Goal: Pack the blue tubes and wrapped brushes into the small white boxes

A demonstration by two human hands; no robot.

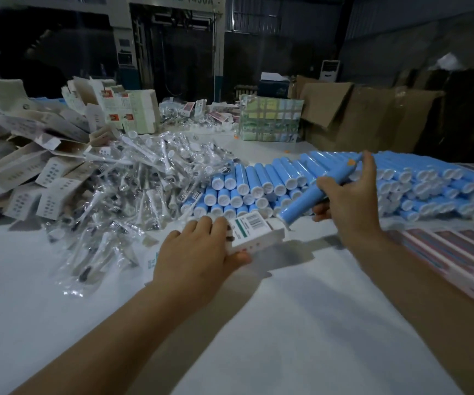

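Left hand [198, 249] gripping my small white box [254, 233], right hand [349, 201] holding blue tube [309, 195], its lower end at box mouth.

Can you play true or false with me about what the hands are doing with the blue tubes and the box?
1. The right hand holds a blue tube. True.
2. The left hand holds a brush. False: it holds a small white box.
3. The tube is fully inside the box. False: only its lower end is at the box's open end.
4. A pile of blue tubes lies behind the hands. True.
5. The wrapped brushes lie to the right of the tubes. False: they are heaped to the left.
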